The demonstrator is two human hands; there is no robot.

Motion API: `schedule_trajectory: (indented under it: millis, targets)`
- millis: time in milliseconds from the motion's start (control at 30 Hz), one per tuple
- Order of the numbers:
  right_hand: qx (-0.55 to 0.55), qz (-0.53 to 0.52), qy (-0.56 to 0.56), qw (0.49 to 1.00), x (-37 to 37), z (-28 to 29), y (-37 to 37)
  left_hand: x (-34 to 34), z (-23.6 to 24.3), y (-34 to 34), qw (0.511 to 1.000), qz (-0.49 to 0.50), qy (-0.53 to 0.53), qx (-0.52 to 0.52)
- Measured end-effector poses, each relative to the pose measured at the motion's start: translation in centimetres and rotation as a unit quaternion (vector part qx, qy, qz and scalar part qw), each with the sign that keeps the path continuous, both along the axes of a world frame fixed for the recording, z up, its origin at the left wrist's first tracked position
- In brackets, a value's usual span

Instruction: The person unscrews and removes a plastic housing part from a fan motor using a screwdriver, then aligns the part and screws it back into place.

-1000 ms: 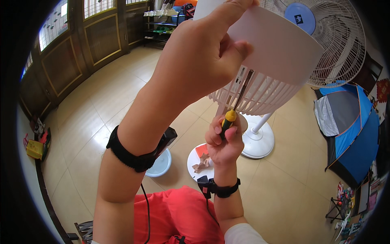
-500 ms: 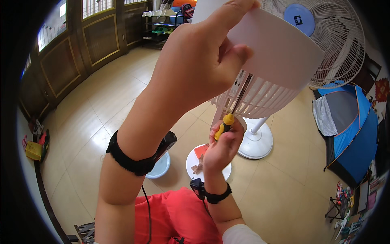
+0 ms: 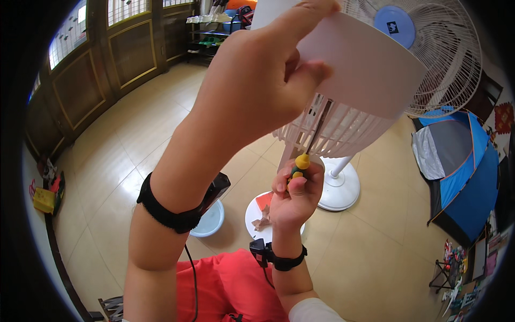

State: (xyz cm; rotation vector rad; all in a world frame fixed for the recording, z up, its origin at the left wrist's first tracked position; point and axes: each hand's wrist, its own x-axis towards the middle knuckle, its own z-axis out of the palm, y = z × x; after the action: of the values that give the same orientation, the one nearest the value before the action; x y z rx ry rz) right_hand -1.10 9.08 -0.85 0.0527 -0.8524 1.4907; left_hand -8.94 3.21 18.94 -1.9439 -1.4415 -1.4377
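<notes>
My left hand (image 3: 257,80) holds the white plastic housing (image 3: 370,64) of a fan, thumb and forefinger against its smooth outer face. Slats line the lower part of this housing. From below, my right hand (image 3: 296,198) has its fingers wrapped round the handle of a screwdriver (image 3: 302,162) with a yellow and dark grip. The long metal shaft points up along the slats, and its tip reaches the area under my left hand. What the tip touches cannot be made out. Behind the housing is the wire fan guard (image 3: 448,64) with a blue centre.
A white round fan base (image 3: 340,196) stands on the tiled floor. Nearer me are a round white stool (image 3: 255,228) bearing an orange piece and brown scraps, and a pale blue basin (image 3: 210,221). A blue tent (image 3: 466,177) stands right; a shoe rack (image 3: 206,37) is at the back.
The screwdriver handle has turned in my right hand, whose fingers and thumb have shifted. My left hand and the housing have moved very slightly left.
</notes>
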Motion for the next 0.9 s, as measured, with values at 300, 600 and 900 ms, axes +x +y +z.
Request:
schedule_trajectory:
  millis: [300, 600, 900]
  targets:
    - [0.0, 0.633, 0.115, 0.766, 0.4, -0.9, 5.0, -0.8, -0.6, 1.1, 0.997, -0.065, -0.043, -0.008]
    - [0.004, -0.099, -0.107, 0.989, -0.3, -0.2, 0.2, -1.0, 0.0, 2.5, 0.986, 0.042, 0.073, 0.144]
    - [0.127, -0.528, -0.21, 0.813, -3.1, -0.7, 0.1, 1.1, 4.3, 4.2, 0.948, 0.148, 0.194, 0.202]
